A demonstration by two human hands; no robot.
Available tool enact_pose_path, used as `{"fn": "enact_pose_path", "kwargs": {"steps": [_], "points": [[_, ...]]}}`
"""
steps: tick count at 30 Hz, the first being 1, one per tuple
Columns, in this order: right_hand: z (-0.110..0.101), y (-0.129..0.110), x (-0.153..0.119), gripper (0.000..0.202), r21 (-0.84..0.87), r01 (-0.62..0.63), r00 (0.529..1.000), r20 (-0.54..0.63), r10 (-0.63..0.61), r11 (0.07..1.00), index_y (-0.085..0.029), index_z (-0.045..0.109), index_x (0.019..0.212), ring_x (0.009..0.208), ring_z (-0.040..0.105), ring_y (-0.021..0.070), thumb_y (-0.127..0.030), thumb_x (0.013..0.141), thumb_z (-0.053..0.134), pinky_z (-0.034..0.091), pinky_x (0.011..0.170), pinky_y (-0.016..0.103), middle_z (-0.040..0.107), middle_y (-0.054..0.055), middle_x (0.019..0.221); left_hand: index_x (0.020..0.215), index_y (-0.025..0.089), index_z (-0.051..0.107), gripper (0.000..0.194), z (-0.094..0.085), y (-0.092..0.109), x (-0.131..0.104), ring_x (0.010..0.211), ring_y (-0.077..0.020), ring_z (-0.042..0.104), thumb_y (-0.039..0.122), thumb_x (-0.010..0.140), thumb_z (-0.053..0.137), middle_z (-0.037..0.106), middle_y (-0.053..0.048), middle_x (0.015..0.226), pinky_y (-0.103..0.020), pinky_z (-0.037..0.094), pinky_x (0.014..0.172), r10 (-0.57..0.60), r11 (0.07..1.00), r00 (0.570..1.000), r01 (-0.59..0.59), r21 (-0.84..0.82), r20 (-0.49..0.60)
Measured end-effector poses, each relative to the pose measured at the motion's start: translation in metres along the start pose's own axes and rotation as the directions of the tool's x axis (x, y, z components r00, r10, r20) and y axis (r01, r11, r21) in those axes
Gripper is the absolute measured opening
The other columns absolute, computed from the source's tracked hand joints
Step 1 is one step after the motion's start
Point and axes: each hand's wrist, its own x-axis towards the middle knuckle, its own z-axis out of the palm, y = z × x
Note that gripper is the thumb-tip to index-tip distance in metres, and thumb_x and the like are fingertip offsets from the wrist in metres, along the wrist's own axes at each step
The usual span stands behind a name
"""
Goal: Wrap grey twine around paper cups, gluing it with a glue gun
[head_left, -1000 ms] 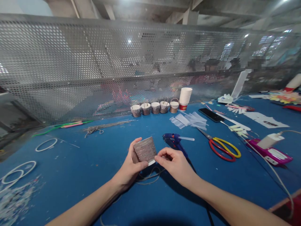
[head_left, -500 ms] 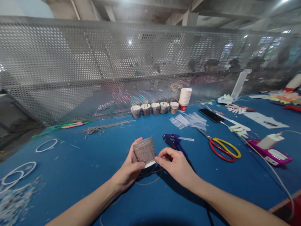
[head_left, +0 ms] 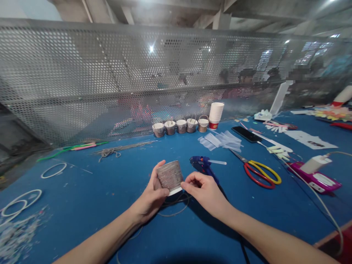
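Note:
My left hand (head_left: 152,192) is wrapped round a paper cup (head_left: 170,176) covered in rows of grey-brown cord, its thumb on the near lower side. A white edge of the cup shows uncovered at the bottom. At the cup's lower right, my right hand (head_left: 202,187) pinches thumb and forefinger together on the cord, right against the cup. Loose cord (head_left: 176,212) loops down on the table beneath both hands. Just beyond my right hand lies a blue hot glue gun (head_left: 202,163) with a clear glue stick in its back.
Several cord-wrapped cups (head_left: 181,126) line the mesh panel (head_left: 110,80), beside stacked paper cups (head_left: 216,115). Scissors (head_left: 262,174), a phone (head_left: 246,134), translucent strips (head_left: 220,140) and a purple power strip (head_left: 316,179) lie rightward. Cord lengths (head_left: 123,147) and white rings (head_left: 53,170) lie leftward.
Almost nothing differs. The cup has turned very slightly in my left hand, and my right hand still pinches at its lower edge.

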Motion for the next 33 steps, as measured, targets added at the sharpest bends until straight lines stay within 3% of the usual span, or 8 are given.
{"fn": "enact_pose_path", "kwargs": {"steps": [7,10,13,17,20,25,33], "points": [[0.001,0.002,0.000,0.021,0.007,-0.022,1.000,0.016,0.022,1.000,-0.018,0.054,0.064,0.055,0.041,0.0101,-0.034,0.075,0.063,0.036,0.052,0.022,0.048,-0.004,0.058,0.125,0.035,0.050,0.076,-0.004,-0.001,0.000,0.121,-0.0294,0.054,0.008,0.057,0.069,0.062,-0.004,0.126,-0.046,0.032,0.108,-0.049,0.998,0.998,0.050,-0.044,0.029],[0.003,0.002,-0.001,0.021,-0.005,-0.006,1.000,0.020,0.006,1.000,-0.018,0.054,0.064,0.056,0.042,0.0101,-0.033,0.075,0.063,0.037,0.052,0.022,0.050,-0.004,0.059,0.123,0.034,0.051,0.071,-0.004,-0.002,0.001,0.118,-0.0305,0.056,0.016,0.059,0.074,0.062,-0.005,0.124,-0.048,0.034,0.106,-0.075,0.995,0.996,0.078,-0.064,0.046],[0.002,0.001,-0.002,0.020,-0.014,0.004,1.000,0.031,-0.003,1.000,-0.018,0.055,0.065,0.056,0.042,0.0103,-0.033,0.076,0.062,0.037,0.053,0.022,0.049,-0.004,0.058,0.116,0.030,0.055,0.062,-0.001,-0.004,0.002,0.112,-0.0296,0.059,0.025,0.060,0.080,0.065,-0.006,0.114,-0.046,0.037,0.102,-0.053,0.998,0.999,0.052,-0.034,-0.008],[-0.001,0.000,-0.002,0.022,-0.020,0.003,0.998,0.063,-0.002,1.000,-0.018,0.057,0.064,0.055,0.043,0.0102,-0.034,0.079,0.058,0.036,0.053,0.022,0.049,-0.004,0.058,0.112,0.029,0.054,0.062,0.003,-0.003,0.003,0.102,-0.0257,0.062,0.020,0.058,0.082,0.066,-0.004,0.106,-0.042,0.043,0.096,-0.033,0.999,0.996,0.034,0.009,-0.087],[-0.003,0.000,-0.002,0.013,-0.093,0.048,0.995,0.095,-0.039,0.994,-0.017,0.062,0.066,0.054,0.041,0.0095,-0.024,0.077,0.061,0.033,0.051,0.022,0.046,-0.005,0.059,0.112,0.028,0.053,0.063,0.005,-0.002,0.003,0.098,-0.0236,0.063,0.018,0.057,0.082,0.067,-0.003,0.104,-0.039,0.045,0.092,-0.023,1.000,0.993,0.025,0.016,-0.113],[-0.003,0.002,-0.005,0.008,-0.195,0.141,0.989,0.080,-0.128,0.970,-0.017,0.066,0.068,0.058,0.042,0.0098,-0.014,0.074,0.063,0.034,0.055,0.022,0.044,-0.005,0.062,0.114,0.027,0.052,0.066,0.008,-0.003,0.002,0.091,-0.0219,0.065,0.016,0.056,0.081,0.068,-0.003,0.100,-0.037,0.047,0.088,0.022,0.999,0.992,-0.016,0.052,-0.124],[-0.003,0.001,-0.005,0.008,-0.213,0.076,0.997,0.018,-0.074,0.974,-0.017,0.065,0.068,0.054,0.039,0.0097,-0.016,0.075,0.062,0.032,0.053,0.023,0.040,-0.006,0.058,0.113,0.025,0.053,0.064,0.001,-0.006,0.006,0.094,-0.0192,0.062,0.019,0.057,0.083,0.067,-0.002,0.102,-0.031,0.046,0.085,0.069,0.989,0.991,-0.052,0.140,-0.117]]}}
